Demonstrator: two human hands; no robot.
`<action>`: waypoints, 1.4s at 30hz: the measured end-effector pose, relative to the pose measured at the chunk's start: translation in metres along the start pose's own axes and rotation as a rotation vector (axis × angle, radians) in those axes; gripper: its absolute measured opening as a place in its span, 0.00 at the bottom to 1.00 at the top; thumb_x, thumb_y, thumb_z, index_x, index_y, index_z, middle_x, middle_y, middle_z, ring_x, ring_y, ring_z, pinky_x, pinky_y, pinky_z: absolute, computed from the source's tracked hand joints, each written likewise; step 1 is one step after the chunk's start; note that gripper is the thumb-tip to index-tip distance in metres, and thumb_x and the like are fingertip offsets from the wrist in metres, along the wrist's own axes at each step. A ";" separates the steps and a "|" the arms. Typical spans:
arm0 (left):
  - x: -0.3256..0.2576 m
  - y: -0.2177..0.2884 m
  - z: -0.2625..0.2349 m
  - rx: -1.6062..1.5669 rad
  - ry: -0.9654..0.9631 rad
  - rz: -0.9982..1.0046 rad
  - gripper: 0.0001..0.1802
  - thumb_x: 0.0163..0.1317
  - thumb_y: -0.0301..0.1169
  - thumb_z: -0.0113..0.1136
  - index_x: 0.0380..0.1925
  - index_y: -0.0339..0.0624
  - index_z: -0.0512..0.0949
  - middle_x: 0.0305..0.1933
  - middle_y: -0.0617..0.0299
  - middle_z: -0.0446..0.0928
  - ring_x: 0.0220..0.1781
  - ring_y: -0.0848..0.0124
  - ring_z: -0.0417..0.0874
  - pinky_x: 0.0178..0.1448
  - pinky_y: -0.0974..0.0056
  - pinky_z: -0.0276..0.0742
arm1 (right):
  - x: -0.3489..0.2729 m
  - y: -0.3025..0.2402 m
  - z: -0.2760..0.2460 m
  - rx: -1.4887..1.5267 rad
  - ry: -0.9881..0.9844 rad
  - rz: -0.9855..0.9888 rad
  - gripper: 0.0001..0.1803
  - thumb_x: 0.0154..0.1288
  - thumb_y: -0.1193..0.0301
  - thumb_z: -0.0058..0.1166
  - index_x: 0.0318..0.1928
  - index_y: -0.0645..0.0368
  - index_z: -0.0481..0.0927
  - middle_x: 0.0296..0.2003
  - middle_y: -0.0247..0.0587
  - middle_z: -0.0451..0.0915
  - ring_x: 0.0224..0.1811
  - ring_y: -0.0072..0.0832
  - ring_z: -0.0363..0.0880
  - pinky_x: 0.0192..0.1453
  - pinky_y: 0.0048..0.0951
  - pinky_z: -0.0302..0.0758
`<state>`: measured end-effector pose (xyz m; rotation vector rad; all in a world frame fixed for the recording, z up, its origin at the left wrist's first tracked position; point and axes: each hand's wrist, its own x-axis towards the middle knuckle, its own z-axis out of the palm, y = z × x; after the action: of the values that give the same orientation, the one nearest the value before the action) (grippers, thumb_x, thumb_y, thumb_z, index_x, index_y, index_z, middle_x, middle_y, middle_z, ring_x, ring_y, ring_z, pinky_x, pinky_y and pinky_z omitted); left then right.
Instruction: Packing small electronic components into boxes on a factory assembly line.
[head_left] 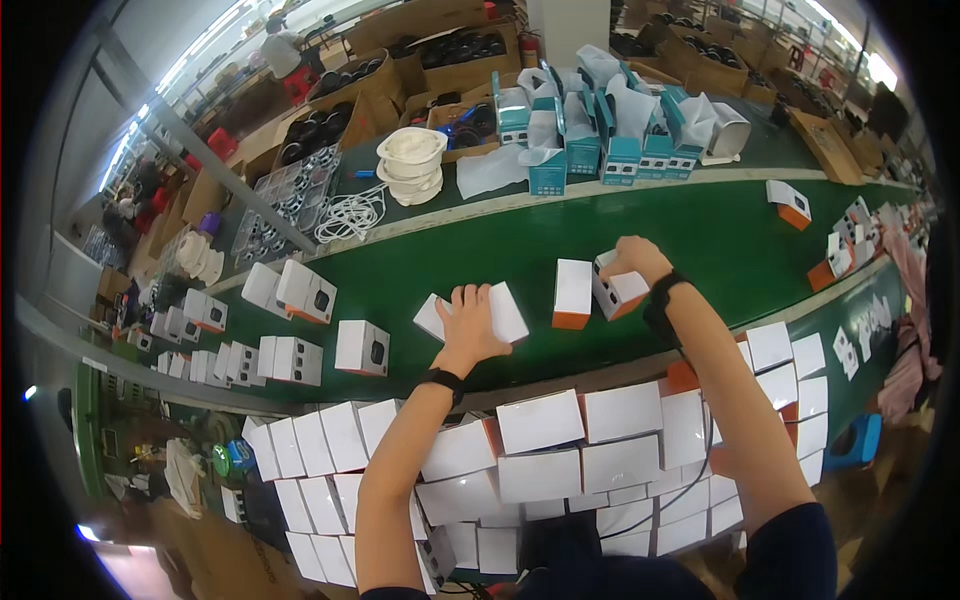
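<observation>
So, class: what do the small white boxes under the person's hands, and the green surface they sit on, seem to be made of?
White boxes: probably thin printed cardboard, with crisp folded edges, a smooth faint sheen and orange bases. Green surface: looks like a rubbery or plastic conveyor belt, uniform, seamless and matt.

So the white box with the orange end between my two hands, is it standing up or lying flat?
Standing up. The white box with the orange end rests on its orange end on the green belt, taller than wide, untouched.
</observation>
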<state>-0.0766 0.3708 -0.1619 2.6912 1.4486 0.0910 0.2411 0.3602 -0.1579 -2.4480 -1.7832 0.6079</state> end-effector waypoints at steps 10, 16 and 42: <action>0.015 -0.025 -0.023 0.011 -0.190 -0.321 0.63 0.29 0.59 0.71 0.69 0.60 0.52 0.57 0.35 0.60 0.62 0.38 0.61 0.57 0.28 0.52 | 0.030 -0.024 0.048 0.201 -0.242 0.401 0.60 0.42 0.33 0.50 0.72 0.48 0.44 0.66 0.70 0.46 0.67 0.67 0.47 0.66 0.61 0.52; 0.016 -0.047 -0.023 0.343 -0.517 -0.027 0.82 0.08 0.50 0.83 0.71 0.56 0.43 0.74 0.46 0.38 0.74 0.44 0.41 0.65 0.28 0.45 | -0.028 -0.068 0.022 0.029 -0.161 0.443 0.57 0.38 0.33 0.56 0.70 0.38 0.53 0.66 0.75 0.38 0.66 0.73 0.44 0.59 0.73 0.51; 0.005 -0.032 -0.013 0.498 -0.341 0.438 0.64 0.17 0.49 0.78 0.64 0.68 0.58 0.68 0.33 0.48 0.64 0.33 0.57 0.59 0.30 0.59 | -0.029 0.015 -0.052 0.404 0.025 0.355 0.57 0.24 0.44 0.67 0.62 0.50 0.65 0.59 0.66 0.61 0.65 0.59 0.55 0.62 0.50 0.61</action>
<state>-0.1017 0.3938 -0.1522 3.1469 0.8502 -0.7567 0.2648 0.3377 -0.1055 -2.4682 -1.0823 0.8584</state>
